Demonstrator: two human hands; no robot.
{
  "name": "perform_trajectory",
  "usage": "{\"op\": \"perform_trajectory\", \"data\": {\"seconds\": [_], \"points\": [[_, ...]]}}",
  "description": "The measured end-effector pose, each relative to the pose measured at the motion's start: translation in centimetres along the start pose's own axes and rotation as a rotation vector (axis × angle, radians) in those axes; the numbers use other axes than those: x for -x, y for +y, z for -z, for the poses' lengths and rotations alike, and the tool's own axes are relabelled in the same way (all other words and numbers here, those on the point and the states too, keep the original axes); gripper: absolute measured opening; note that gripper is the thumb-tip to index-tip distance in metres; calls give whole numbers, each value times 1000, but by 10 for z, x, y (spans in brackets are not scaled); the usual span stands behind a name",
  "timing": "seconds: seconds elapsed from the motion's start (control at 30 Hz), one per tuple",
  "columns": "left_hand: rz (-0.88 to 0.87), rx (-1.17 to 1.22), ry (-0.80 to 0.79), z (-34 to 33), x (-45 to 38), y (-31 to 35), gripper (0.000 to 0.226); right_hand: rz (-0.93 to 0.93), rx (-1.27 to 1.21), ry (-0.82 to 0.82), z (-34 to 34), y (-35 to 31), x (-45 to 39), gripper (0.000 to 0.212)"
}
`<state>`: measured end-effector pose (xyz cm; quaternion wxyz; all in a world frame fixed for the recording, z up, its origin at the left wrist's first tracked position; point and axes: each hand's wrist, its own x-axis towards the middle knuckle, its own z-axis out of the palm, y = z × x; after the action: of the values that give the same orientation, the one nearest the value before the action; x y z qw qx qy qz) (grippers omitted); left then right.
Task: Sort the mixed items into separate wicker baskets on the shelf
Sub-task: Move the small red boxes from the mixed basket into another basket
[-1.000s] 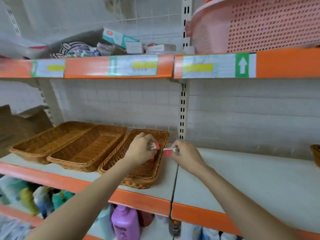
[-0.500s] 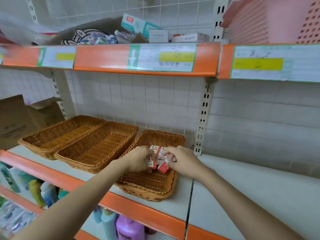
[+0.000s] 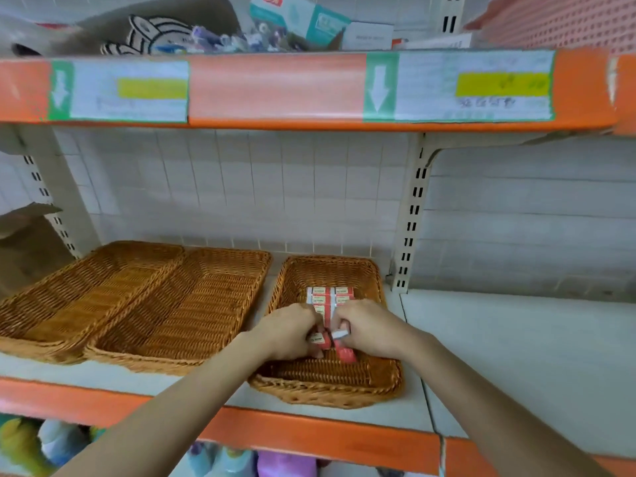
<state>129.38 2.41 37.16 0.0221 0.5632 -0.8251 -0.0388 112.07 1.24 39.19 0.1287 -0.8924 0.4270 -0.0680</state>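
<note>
A single wide-angle head view looks forward and slightly down from close range at the white shelf with the orange front edge (image 3: 241,390). Both forearms enter from the bottom edge, and the orange-edged upper shelf (image 3: 275,91) spans the frame above the hands.

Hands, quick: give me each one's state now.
Left hand: gripping a small red box.
Right hand: pinching another small box.
</note>
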Motion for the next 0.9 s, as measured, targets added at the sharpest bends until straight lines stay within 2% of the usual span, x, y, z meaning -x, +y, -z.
{"op": "perform_trajectory", "data": {"seconds": [0.1,0.27,0.37,0.5,0.67,0.8,0.9], "points": [[-16,13,48,-2,-1,-2,46,-29,64,69,-1,-6,5,14],[-20,42,14,2,2,1,43,-66,29,-144,-1,-13,13,35],[-29,-11,-8,4,5,4,38,-60,46,-128,5,-10,16,29],[-1,-83,-38,8,9,3,34,-33,151,-157,5,-11,17,37],[5,-91,-16,7,15,1,30,-14,230,-180,0,-10,17,31],[2,-79,-12,8,16,1,24,-54,315,-129,-6,-6,11,19],[2,-70,-9,10,15,2,22,-62,330,-79,-10,-5,7,20]]}}
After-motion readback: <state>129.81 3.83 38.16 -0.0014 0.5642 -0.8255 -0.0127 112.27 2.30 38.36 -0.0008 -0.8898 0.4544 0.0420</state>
